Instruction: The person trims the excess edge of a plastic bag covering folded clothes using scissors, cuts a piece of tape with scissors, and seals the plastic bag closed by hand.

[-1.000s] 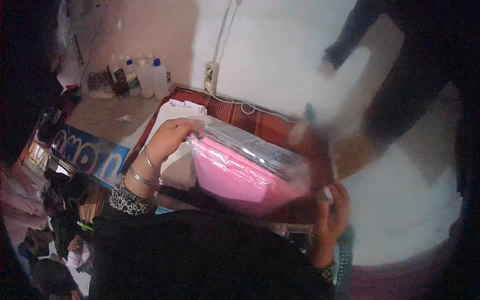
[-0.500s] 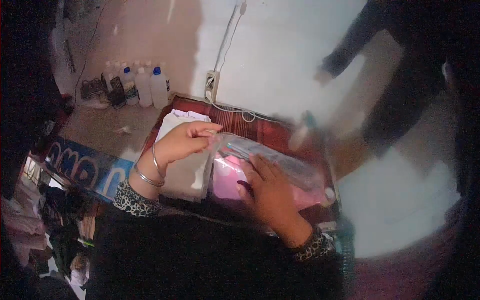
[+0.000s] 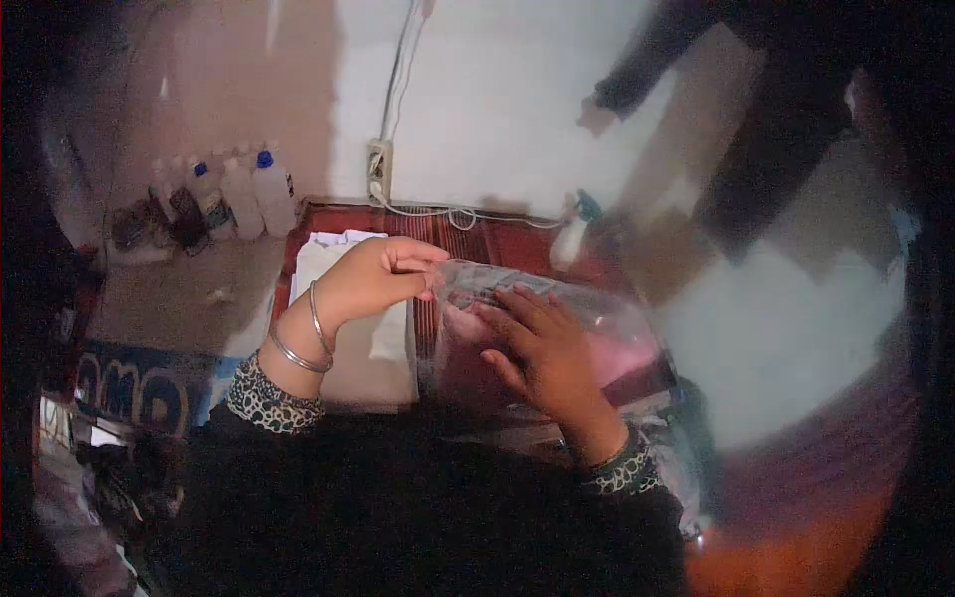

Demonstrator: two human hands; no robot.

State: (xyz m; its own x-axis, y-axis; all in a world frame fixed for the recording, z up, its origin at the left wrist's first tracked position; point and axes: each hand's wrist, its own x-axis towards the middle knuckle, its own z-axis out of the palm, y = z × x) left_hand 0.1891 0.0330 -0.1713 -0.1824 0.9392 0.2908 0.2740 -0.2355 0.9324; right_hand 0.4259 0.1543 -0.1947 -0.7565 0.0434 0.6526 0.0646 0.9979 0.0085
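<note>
A clear plastic bag (image 3: 507, 284) lies in front of me with a pink folded item (image 3: 622, 356) inside it. My left hand (image 3: 383, 279), with two bangles at its wrist, pinches the bag's upper left corner between thumb and fingers. Flat on top of the bag rests my right hand (image 3: 542, 348), its fingers stretched and the thumb apart. Under and beside my left forearm is a pale folded cloth (image 3: 373, 373), partly hidden by that arm.
Everything lies on a reddish-brown table (image 3: 487, 237). Several plastic bottles (image 3: 271, 194) stand at the left by the wall. A spray bottle (image 3: 570, 239) is at the back right. A cable runs from the wall socket (image 3: 379, 164). Another person's hand (image 3: 597, 117) shows at upper right.
The camera view has shifted. My right hand has slid toward the bag's upper edge, its thumb now spread wider. My left hand keeps its pinch on the corner.
</note>
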